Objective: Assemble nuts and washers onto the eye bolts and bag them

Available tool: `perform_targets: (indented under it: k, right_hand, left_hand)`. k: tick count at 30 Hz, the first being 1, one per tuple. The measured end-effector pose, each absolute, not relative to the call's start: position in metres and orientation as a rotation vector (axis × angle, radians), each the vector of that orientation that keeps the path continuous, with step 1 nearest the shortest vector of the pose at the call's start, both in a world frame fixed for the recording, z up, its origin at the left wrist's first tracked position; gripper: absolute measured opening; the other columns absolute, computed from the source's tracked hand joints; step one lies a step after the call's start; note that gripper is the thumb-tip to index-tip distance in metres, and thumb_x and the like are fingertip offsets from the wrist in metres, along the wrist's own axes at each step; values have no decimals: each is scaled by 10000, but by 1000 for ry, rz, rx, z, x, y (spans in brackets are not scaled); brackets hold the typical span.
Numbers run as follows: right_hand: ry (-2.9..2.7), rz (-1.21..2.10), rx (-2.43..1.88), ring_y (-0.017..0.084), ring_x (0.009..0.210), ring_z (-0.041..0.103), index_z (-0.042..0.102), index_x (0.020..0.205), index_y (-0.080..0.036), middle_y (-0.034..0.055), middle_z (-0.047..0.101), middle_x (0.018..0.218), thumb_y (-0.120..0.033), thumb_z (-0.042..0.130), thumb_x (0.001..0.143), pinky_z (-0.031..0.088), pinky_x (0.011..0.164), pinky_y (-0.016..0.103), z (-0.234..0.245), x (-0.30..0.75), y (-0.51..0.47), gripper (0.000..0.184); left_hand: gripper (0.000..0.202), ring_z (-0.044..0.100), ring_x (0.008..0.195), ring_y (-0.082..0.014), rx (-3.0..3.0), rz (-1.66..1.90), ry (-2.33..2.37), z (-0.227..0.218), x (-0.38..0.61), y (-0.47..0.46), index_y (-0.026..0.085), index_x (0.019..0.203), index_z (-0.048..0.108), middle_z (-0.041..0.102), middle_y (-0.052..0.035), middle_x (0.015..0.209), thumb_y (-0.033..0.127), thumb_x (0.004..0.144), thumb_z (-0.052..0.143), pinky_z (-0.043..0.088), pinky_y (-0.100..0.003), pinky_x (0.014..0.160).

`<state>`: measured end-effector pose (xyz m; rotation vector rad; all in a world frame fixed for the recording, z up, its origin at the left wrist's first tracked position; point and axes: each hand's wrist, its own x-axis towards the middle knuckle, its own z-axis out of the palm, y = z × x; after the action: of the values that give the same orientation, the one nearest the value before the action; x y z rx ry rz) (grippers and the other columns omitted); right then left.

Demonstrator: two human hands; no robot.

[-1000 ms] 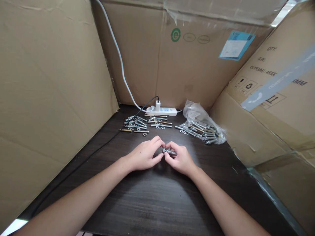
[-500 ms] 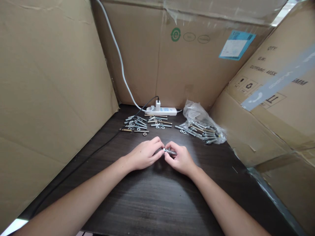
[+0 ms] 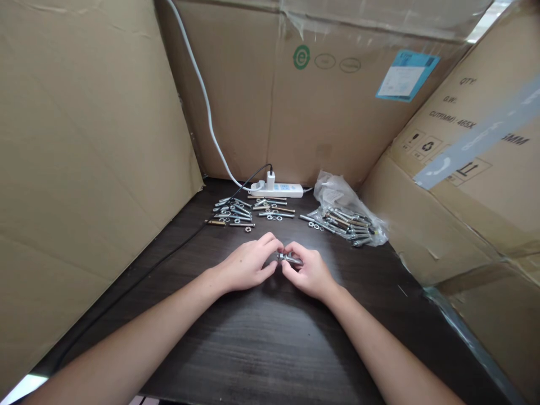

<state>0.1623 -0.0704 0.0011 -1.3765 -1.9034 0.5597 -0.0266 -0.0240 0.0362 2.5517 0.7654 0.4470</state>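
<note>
While the right hand (image 3: 312,271) pinches a metal bolt (image 3: 294,261) above the tabletop (image 3: 253,343), well in from its far edge, the left hand's (image 3: 247,264) fingers have just parted around the nut (image 3: 281,256) on its end, where they were closed a moment ago; the right seems to bear the piece alone.

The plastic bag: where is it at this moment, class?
In the head view, the bag lies right of centre on the table, right of the power strip and beyond the right hand, with bolts heaped at its near end.
</note>
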Motion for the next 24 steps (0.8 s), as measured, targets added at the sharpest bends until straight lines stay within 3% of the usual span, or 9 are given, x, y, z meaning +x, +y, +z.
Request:
perform_targets:
  k: [8,18,24]
  right_hand:
    - [-1905,579,-1379,88,481,439,556,822,-194,-51,529,568,-272,540,788,334,512,204,6,161,-72,87]
    - [-1900,605,-1386,89,496,445,565,838,-187,-48,531,584,-270,531,796,340,525,203,5,163,-71,98]
    - [-1897,593,-1376,86,479,432,561,823,-189,-58,512,555,-272,540,790,327,509,200,5,162,-71,92]
  left_hand:
    - [224,557,817,-141,2528,425,764,37,-27,-22,204,974,545,524,-25,995,314,951,351,445,-269,738]
    - [163,561,806,-132,2561,467,726,38,-26,-24,222,1044,526,515,-22,1025,230,901,448,441,-244,712]
    - [161,561,840,-148,2541,464,762,39,-27,-24,210,1036,516,528,-26,1021,272,900,455,447,-266,743]
